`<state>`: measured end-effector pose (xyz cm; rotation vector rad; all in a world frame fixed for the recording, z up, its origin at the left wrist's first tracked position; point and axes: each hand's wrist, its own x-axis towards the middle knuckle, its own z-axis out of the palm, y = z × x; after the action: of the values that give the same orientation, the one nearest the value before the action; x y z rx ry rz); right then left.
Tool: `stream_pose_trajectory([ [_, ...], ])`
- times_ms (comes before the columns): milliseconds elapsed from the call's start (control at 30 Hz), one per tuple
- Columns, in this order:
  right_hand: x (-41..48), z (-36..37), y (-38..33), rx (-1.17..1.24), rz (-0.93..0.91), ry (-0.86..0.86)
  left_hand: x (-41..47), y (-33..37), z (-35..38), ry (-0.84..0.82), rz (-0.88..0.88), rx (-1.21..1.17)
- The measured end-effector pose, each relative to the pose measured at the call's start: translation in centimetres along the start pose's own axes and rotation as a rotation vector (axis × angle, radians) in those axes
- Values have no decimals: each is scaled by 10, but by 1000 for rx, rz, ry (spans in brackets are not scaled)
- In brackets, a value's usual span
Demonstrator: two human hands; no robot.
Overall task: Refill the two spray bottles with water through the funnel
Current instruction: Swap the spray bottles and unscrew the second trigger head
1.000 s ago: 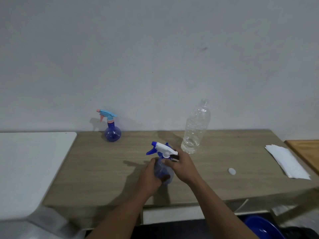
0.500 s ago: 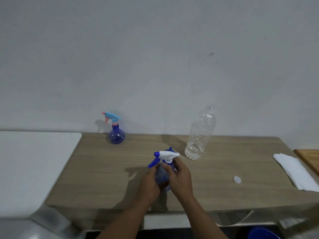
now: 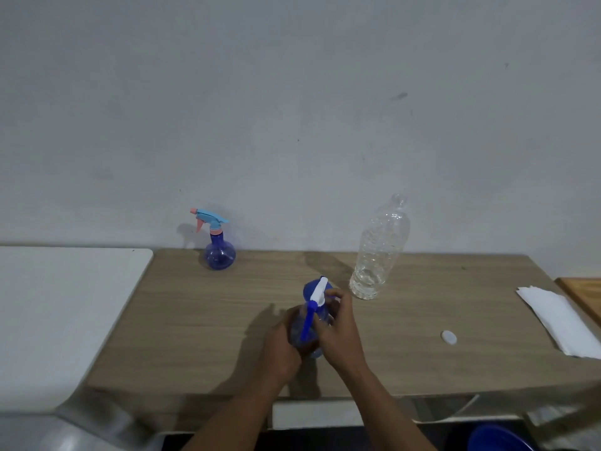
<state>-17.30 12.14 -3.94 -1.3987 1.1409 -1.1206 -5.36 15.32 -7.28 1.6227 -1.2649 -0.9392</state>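
A blue spray bottle (image 3: 305,333) with a white and blue trigger head (image 3: 317,296) stands at the middle of the wooden table (image 3: 201,320). My left hand (image 3: 279,346) grips its round body from the left. My right hand (image 3: 340,327) holds the neck just under the trigger head, whose nozzle points toward me. A second blue spray bottle (image 3: 219,252) with a light-blue and pink head stands at the back by the wall. A clear plastic water bottle (image 3: 379,252), uncapped, with a little water at its bottom, stands behind my hands on the right. No funnel is in view.
A small white cap (image 3: 448,337) lies on the table to the right. A stack of white paper napkins (image 3: 559,317) lies at the right edge beside a wooden board (image 3: 585,294). A white table (image 3: 58,314) adjoins on the left. A blue basin (image 3: 494,439) shows below.
The trigger head has turned from pointing left to pointing toward me, with my right hand turning at the neck. The camera view has shifted slightly.
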Motion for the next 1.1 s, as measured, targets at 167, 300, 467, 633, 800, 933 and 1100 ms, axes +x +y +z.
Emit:
stream_pose_trajectory([
  [167, 8, -5, -1, -72, -42, -71, 2, 0, 1, 61, 58, 89],
  [300, 9, -6, -2, -14, 25, -73, 3, 1, -1, 57, 15, 96],
  [467, 10, -7, -6, -61, -31, -108, 4, 5, -1, 51, 6, 33],
  [633, 9, -7, -7, -50, 19, -87, 5, 4, -1, 25, -58, -67],
  [800, 13, -9, -7, -86, -14, -122, 6, 7, 2, 47, -106, -246],
  [933, 13, -8, -5, -56, 10, -98, 9, 4, 2, 34, -170, -263],
  [1100, 15, -11, -6, -115, -4, -98, 15, 1, 4, 33, -187, -204],
])
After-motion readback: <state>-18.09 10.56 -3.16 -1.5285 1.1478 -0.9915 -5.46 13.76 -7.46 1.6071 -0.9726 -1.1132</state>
